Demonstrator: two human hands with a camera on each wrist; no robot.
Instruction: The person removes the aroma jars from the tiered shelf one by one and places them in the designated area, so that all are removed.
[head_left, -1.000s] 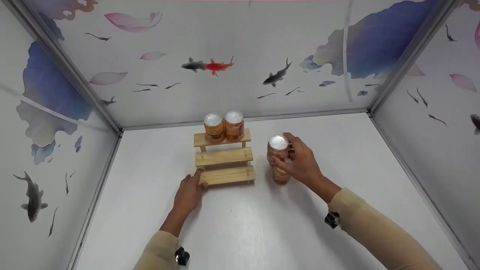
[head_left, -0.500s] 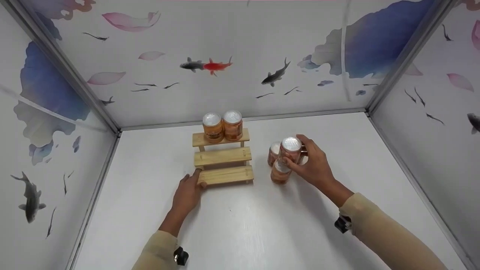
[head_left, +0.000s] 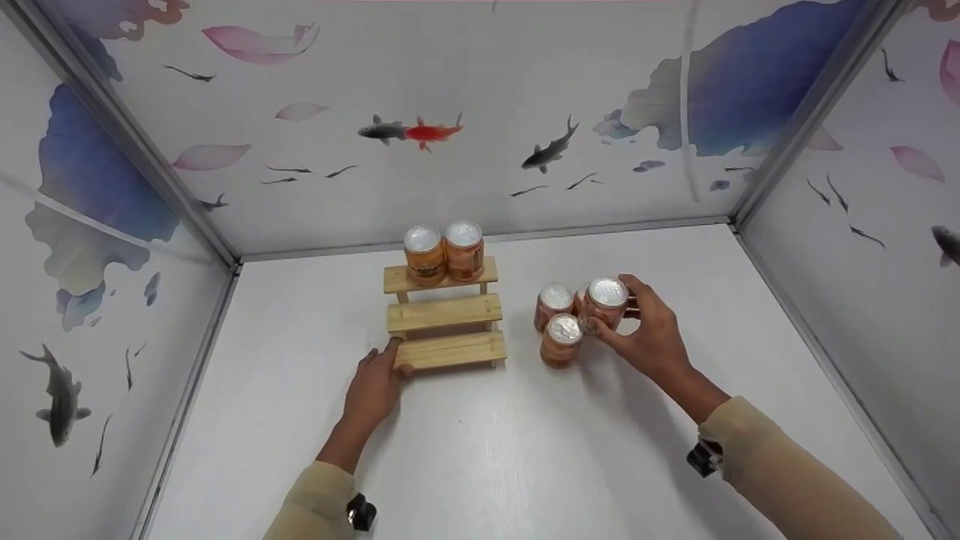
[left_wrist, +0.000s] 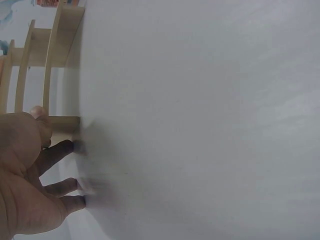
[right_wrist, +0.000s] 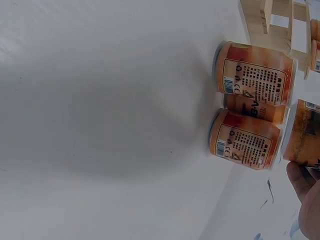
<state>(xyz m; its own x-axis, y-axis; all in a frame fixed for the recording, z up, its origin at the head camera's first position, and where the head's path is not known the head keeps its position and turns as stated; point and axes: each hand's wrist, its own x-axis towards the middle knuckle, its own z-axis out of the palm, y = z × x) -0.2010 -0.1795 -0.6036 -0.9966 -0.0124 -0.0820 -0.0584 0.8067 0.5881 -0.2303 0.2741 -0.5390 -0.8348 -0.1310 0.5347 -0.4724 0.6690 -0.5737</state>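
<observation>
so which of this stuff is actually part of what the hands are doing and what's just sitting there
In hand:
- can gripped by the right hand
- wooden step rack, its lowest step touched by the left hand
- two cans on the top step
- cans on the table by the rack

Just there:
- white table
- fish-print walls

bright, even light — soft shadows, blurry wrist views.

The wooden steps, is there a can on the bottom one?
No, the bottom step of the wooden steps is bare; the two cans stand on the top step.
</observation>
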